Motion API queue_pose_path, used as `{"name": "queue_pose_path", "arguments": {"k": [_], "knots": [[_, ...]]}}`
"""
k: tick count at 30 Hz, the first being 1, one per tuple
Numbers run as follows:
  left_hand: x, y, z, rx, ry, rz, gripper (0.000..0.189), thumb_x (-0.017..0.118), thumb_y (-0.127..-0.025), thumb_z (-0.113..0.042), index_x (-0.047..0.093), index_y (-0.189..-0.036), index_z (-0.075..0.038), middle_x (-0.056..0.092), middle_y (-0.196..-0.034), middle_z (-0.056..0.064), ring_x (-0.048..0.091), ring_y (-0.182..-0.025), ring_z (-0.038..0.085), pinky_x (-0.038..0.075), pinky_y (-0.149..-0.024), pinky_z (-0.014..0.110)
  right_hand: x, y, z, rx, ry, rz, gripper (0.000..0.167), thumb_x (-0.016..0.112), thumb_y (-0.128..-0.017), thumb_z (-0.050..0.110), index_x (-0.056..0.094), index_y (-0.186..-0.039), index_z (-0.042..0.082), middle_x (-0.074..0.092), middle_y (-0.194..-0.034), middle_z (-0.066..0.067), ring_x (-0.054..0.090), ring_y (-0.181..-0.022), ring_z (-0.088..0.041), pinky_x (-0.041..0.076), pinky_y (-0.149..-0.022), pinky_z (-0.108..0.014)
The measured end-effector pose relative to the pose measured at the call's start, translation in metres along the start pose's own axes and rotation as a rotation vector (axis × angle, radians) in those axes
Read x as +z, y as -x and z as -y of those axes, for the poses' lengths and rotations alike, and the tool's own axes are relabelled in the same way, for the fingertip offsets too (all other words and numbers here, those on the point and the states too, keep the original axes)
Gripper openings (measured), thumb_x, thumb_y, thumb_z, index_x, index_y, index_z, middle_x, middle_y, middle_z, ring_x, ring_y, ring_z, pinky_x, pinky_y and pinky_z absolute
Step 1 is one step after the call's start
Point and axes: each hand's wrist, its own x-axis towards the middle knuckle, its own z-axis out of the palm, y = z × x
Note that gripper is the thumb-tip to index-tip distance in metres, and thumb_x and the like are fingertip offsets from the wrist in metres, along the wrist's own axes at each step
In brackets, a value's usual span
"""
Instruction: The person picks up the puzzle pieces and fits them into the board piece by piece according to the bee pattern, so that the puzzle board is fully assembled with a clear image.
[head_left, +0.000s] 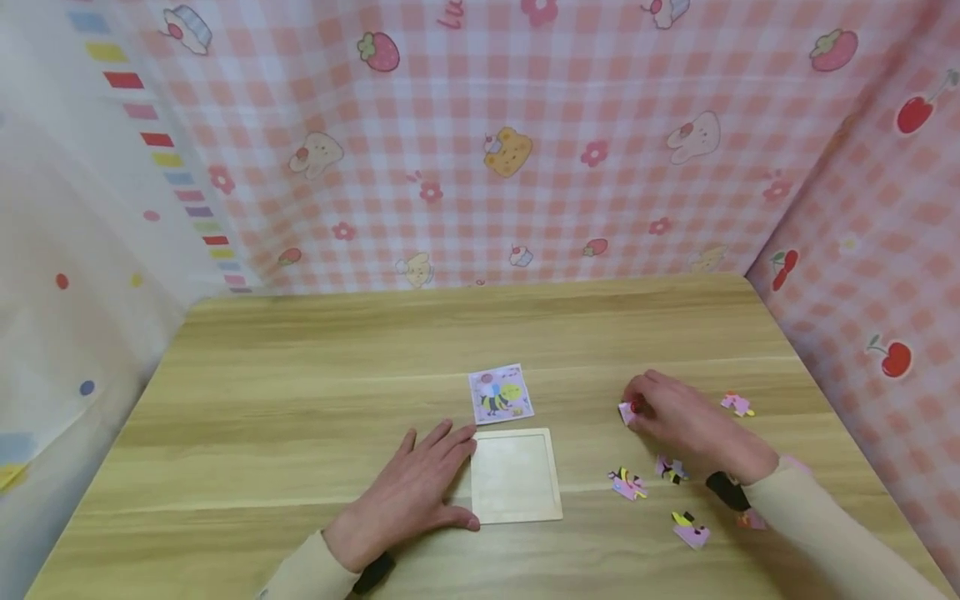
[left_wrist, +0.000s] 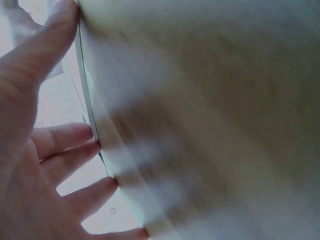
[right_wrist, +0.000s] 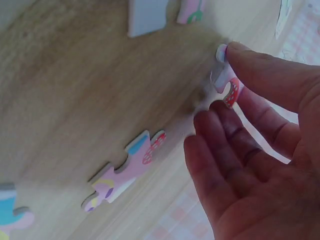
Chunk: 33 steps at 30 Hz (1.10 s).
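A square wooden puzzle tray point(head_left: 516, 479) with a raised rim lies flat on the table. My left hand point(head_left: 411, 492) rests at its left side, fingers spread and straight, with the thumb by the near corner and the index finger by the far one. Over on the right, my right hand point(head_left: 678, 415) pinches a pink jigsaw piece point(head_left: 627, 413) between thumb and fingers. In the right wrist view this jigsaw piece point(right_wrist: 231, 92) shows a red, white-dotted patch; the fingers hide part of it. Beyond the tray lies a picture card point(head_left: 501, 393) showing a bee.
Loose jigsaw pieces lie right of the tray: a yellow-and-pink piece point(head_left: 627, 483), a dark-striped piece point(head_left: 671, 468), a pink-and-yellow piece point(head_left: 690, 531) and a pink piece point(head_left: 738, 404) among them. The right forearm partly covers another piece point(head_left: 751, 520). A checked curtain point(head_left: 450, 208) stands behind the table.
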Motion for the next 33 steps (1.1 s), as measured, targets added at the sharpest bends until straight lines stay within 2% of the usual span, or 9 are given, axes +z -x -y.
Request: {"name": "queue_pose_path", "arguments": {"k": [3,10,19,26,33], "knots": [[-0.002,0.000,0.000,0.002,-0.012,0.024,0.101,0.075,-0.079,-0.069,0.049,-0.152,-0.005,0.039,-0.164,0.008,0.034,-0.150,0.038,0.031,-0.112,0.072,-0.003,-0.001,0.000,0.027,-0.039,0.007,0.014,0.076,-0.091,0.004,0.069,-0.102,0.008,0.061,-0.090,0.003,0.054,-0.079,-0.011,0.051,-0.069,-0.031],[-0.006,-0.002,0.000,0.013,-0.012,0.053,0.096,0.073,-0.083,-0.066,0.048,-0.154,-0.006,0.038,-0.165,0.007,0.033,-0.150,0.038,0.030,-0.113,0.072,-0.008,0.002,0.003,0.035,-0.085,-0.021,0.012,0.075,-0.091,0.001,0.068,-0.092,0.011,0.061,-0.081,0.007,0.051,-0.073,-0.010,0.047,-0.064,-0.028],[-0.007,-0.001,-0.003,-0.016,0.005,0.077,0.094,0.074,-0.085,-0.064,0.048,-0.154,-0.006,0.036,-0.166,0.006,0.031,-0.152,0.036,0.028,-0.114,0.072,-0.013,0.008,0.019,0.049,-0.175,-0.095,0.010,0.075,-0.093,0.004,0.071,-0.097,0.013,0.070,-0.092,0.004,0.065,-0.082,-0.012,0.055,-0.067,-0.026],[-0.007,0.000,-0.003,-0.024,0.002,0.073,0.093,0.074,-0.085,-0.062,0.047,-0.154,-0.006,0.036,-0.166,0.006,0.032,-0.152,0.036,0.028,-0.114,0.072,-0.013,0.008,0.036,-0.042,-0.178,-0.223,0.014,0.078,-0.091,0.006,0.074,-0.098,0.018,0.069,-0.096,0.008,0.067,-0.085,-0.011,0.056,-0.070,-0.027],[-0.005,0.002,-0.002,-0.033,0.010,0.057,0.093,0.076,-0.084,-0.062,0.049,-0.153,-0.006,0.038,-0.164,0.006,0.034,-0.151,0.036,0.028,-0.114,0.072,-0.008,0.000,0.053,-0.080,-0.227,-0.267,0.015,0.080,-0.089,0.004,0.076,-0.096,0.017,0.068,-0.095,0.008,0.067,-0.084,-0.009,0.058,-0.071,-0.026]]}}
